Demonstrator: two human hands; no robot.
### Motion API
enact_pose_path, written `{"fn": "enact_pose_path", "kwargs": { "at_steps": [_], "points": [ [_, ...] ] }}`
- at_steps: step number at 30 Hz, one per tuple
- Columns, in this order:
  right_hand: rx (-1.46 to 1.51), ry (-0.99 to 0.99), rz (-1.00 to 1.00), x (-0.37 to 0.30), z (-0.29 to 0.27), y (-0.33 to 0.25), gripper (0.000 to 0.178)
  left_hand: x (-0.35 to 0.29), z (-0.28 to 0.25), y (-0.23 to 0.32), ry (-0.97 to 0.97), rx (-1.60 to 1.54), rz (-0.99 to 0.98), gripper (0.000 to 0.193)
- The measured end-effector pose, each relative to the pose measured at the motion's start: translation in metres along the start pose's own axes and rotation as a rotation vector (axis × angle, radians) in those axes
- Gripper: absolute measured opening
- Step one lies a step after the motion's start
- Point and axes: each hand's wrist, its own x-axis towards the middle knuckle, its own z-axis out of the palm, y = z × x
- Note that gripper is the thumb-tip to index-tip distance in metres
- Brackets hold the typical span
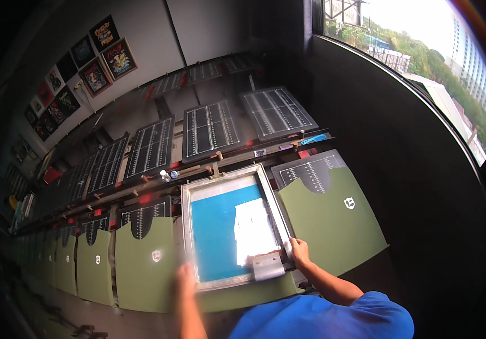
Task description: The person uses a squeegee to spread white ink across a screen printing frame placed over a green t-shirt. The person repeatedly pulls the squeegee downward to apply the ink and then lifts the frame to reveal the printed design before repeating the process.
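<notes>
A screen printing frame with a pale metal border lies in front of me, over a green shirt panel. Its mesh is teal, with a patch of white ink on the right part. Inside the near right corner rests a squeegee with a pale grip. My right hand is closed on the frame's right side, near that corner. My left hand is at the near left corner, smeared by motion, so its fingers cannot be made out.
Green shirt panels with white shield prints lie on boards to the left and right. Black ruled boards stand in a row beyond the rail. A blue tool and a small tape roll sit on the rail. A window is at the right.
</notes>
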Motion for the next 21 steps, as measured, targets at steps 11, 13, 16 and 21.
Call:
{"fn": "enact_pose_path", "kwargs": {
  "at_steps": [11, 13, 16, 21],
  "points": [
    [-0.156, 0.197, -0.15, 0.076, -0.285, -0.045, 0.032, -0.136, 0.239, 0.113, -0.181, -0.573, 0.142, 0.03],
    [-0.11, 0.185, -0.081, 0.082, -0.32, -0.07, 0.03, -0.16, 0.274, 0.148, -0.168, -0.591, 0.171, 0.029],
    [-0.15, 0.141, -0.136, 0.12, -0.369, -0.068, 0.028, -0.185, 0.315, 0.186, -0.184, -0.607, 0.118, 0.029],
    [-0.184, 0.102, -0.172, 0.188, -0.398, -0.052, 0.027, -0.186, 0.362, 0.19, -0.138, -0.579, 0.057, 0.029]
  ]
}}
